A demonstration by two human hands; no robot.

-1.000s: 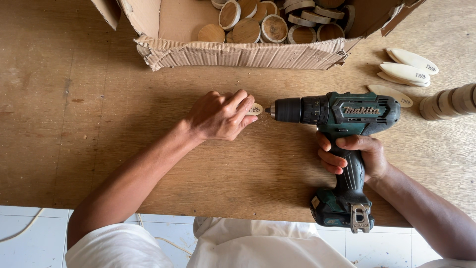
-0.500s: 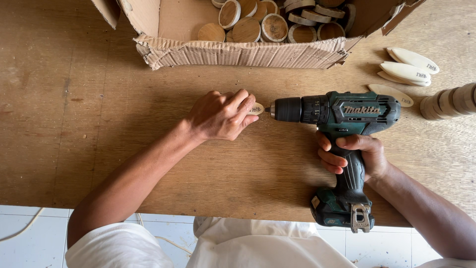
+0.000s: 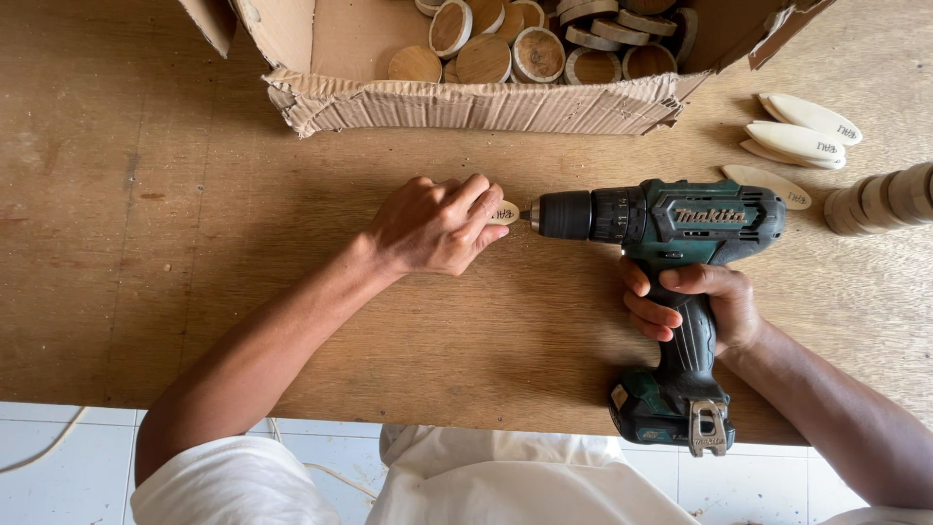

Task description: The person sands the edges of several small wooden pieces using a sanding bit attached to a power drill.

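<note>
My left hand (image 3: 432, 226) pins a small pale oval wooden piece (image 3: 503, 212) flat against the wooden table (image 3: 194, 243), fingers closed over most of it so only its right end shows. My right hand (image 3: 692, 309) grips the handle of a teal and black cordless drill (image 3: 671, 243). The drill lies level, and its bit tip meets the right end of the oval piece.
An open cardboard box (image 3: 486, 97) at the table's far edge holds several round wood slices. Three pale oval pieces (image 3: 802, 131) lie stacked at the right, another oval (image 3: 768, 185) next to the drill. A row of wooden discs (image 3: 880, 199) sits at the right edge.
</note>
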